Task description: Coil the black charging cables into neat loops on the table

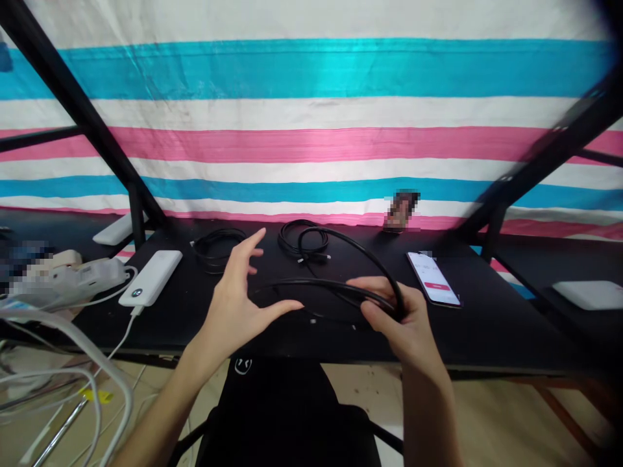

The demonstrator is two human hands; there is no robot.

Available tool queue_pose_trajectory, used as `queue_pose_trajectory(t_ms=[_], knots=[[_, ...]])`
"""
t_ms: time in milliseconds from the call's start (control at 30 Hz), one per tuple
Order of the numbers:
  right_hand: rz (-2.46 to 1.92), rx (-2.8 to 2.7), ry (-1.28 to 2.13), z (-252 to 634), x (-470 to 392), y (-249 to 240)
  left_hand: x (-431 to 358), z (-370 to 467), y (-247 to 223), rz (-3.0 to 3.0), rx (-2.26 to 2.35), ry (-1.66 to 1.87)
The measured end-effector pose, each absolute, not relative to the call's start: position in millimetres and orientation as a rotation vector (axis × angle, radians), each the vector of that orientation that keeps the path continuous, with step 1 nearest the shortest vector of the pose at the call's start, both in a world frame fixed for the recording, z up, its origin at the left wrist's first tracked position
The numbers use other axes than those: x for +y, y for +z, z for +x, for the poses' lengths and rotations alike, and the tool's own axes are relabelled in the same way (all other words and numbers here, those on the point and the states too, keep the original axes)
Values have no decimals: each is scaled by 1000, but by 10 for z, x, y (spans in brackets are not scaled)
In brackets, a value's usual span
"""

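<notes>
My right hand [402, 321] is closed around a thick black cable [360, 245], bent in loose loops that reach toward the left. My left hand [241, 301] is spread, thumb and fingers wide apart, with nothing in it; the cable's left end blurs out near its thumb. Behind the hands lies a coiled thin black cable [287, 243] with its plug ends showing. Another black cable coil [209, 251] rests on the black table [292, 347], just beyond my left fingers. Small light plug ends lie on the table below the held cable.
A phone [433, 279] with a lit screen lies right of my right hand. On the left sit a white power bank [152, 279] with a cord plugged in and a white power strip [87, 279]. White cables [82, 350] hang at the lower left. Black frame bars [92, 123] slant on both sides.
</notes>
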State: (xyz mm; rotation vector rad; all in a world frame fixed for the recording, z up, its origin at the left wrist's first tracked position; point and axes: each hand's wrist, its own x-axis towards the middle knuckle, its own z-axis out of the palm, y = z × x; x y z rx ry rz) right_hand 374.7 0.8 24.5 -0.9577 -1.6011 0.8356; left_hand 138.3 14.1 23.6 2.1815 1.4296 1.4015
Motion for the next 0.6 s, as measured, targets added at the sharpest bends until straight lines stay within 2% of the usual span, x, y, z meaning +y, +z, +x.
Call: queue_pose_trajectory(t_ms=[100, 200, 367, 600], knots=[[-792, -1725, 956, 3716, -2, 258, 242, 1501, 179, 2135, 1223, 1401], [-723, -1786, 1019, 3686, 68, 240, 309, 1572, 115, 1842, 1101, 1385], [-1028, -1604, 781, 3693, 268, 145, 323, 1588, 69, 1403, 1200, 1264], [-1083, -1805, 757, 3547, 186, 248, 279, 1720, 216, 1322, 1165, 1073]])
